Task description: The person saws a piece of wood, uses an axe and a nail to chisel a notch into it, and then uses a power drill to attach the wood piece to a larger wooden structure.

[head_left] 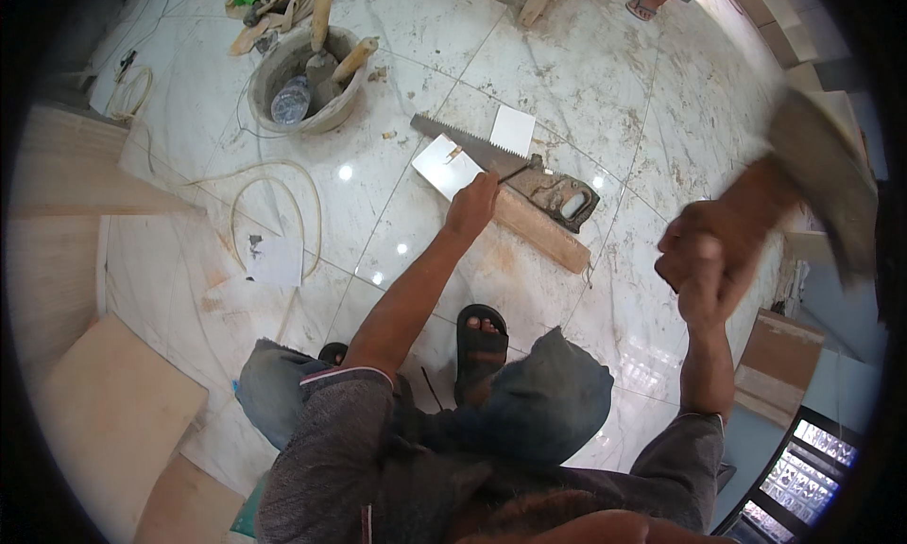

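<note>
My left hand is closed around a thin dark rod that sticks out to the right of my fingers. That hand rests at a wooden block lying aslant on the floor, beside a white flat piece with a small brown chip on it. Just beyond lies a handsaw, its teeth facing away and its worn handle to the right. Raised high on the right, my right hand grips the wooden handle of a hammer; its metal head is close and blurred.
A bucket at the far left holds wooden-handled tools and a plastic bottle. A white square piece lies past the saw. A pale hose curls on the tiled floor. Boards stand left. Another person's sandaled foot is far right.
</note>
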The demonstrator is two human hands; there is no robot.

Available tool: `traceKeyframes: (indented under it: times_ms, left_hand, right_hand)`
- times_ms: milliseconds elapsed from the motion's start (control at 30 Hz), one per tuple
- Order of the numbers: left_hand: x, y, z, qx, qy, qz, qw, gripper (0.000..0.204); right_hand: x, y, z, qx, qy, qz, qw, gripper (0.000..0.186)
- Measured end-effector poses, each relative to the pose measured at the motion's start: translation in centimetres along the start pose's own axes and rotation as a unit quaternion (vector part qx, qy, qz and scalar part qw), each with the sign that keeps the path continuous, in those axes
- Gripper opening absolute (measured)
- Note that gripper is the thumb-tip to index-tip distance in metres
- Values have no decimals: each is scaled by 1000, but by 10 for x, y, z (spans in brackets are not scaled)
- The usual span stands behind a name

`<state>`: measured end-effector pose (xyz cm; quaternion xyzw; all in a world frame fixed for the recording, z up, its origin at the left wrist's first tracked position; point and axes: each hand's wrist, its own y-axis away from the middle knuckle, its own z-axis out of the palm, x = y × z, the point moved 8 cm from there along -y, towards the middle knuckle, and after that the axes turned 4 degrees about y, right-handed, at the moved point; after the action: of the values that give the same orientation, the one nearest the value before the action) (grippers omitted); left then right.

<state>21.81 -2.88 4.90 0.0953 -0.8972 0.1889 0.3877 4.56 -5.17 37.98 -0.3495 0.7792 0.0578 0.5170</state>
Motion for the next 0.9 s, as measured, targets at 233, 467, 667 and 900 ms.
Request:
traceKeyframes:
  times_ms: [233,467,667,900]
  left_hand:
    - [0,0,1,12,9,19,1000,19]
    - [1,3,4,15,39,14,999,20]
    - [-26,-2,6,43,-4,34,998,24]
    - [-12,8,12,42,51,35,997,18]
  right_hand:
    - [62,4,33,-217,254,215,917,26]
    - [26,7,9,-49,34,-25,998,34]
    - [70,9,42,-248,266,121,924,39]
    - [79,14,57,-235,246,100,935,37]
